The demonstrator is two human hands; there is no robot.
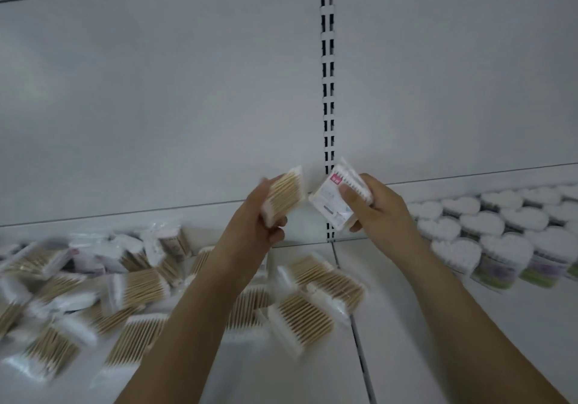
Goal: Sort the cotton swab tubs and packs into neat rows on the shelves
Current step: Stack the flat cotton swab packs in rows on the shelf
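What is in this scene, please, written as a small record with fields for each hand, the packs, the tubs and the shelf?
left hand: left hand grips a wood-stick pack, raised above the shelf
right hand: right hand grips a labelled pack, label with a pink patch facing the camera
loose packs: loose packs lie jumbled and overlapping on the left part of the shelf
tubs: heart-shaped tubs stand in rows on the right
shelf: white shelf, bare in front of the tubs
image: blurred, label text unreadable
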